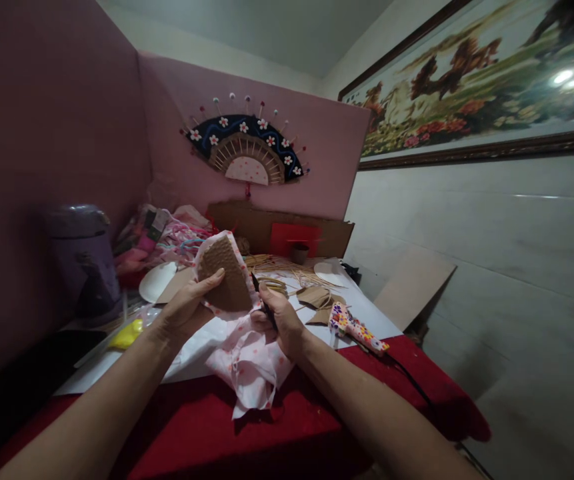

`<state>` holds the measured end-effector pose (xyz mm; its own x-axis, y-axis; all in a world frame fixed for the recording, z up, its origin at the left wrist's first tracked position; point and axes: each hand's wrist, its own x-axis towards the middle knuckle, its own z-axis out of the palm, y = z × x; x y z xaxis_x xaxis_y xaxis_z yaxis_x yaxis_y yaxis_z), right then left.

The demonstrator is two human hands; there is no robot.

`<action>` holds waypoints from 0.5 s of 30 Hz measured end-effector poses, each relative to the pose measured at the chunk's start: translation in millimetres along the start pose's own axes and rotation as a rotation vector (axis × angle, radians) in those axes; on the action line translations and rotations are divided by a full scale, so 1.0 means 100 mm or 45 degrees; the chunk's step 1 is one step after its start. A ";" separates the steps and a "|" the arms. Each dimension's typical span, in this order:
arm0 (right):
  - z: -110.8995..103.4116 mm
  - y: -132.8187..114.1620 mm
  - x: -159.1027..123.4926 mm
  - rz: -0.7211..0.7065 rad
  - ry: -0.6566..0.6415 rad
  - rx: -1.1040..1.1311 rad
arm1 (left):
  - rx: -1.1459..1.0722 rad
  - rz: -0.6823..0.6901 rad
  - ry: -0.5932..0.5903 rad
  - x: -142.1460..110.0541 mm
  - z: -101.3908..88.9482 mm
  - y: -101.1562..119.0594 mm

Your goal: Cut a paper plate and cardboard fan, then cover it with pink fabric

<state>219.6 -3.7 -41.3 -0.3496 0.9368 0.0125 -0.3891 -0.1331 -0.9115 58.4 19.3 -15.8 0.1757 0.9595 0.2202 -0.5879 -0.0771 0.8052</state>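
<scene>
My left hand [187, 308] grips a brown wedge-shaped cardboard piece [225, 280] wrapped at its edges in pale pink flowered fabric [247, 360]. The fabric hangs down from the piece onto the red tablecloth [317, 413]. My right hand [281, 323] is closed around dark-handled scissors [261, 300], whose blades meet the fabric at the right edge of the cardboard piece. Both hands are held just above the table, close together.
A flower-patterned glue gun [354, 328] lies right of my hands on white paper [367, 310]. Cardboard pieces [317, 297], thin sticks [277, 265], a paper plate [157, 281], yarn [177, 240] and a purple jug [84, 260] sit behind. A decorated fan [247, 150] hangs on the pink wall.
</scene>
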 end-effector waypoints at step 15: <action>0.02 0.02 0.00 -0.083 0.072 0.011 | -0.030 0.021 -0.009 -0.03 0.06 0.00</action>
<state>216.9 -4.6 -42.5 -0.2748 0.9603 0.0480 -0.4168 -0.0740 -0.9060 62.6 14.7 -12.9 0.1715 0.9562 0.2371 -0.6090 -0.0863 0.7885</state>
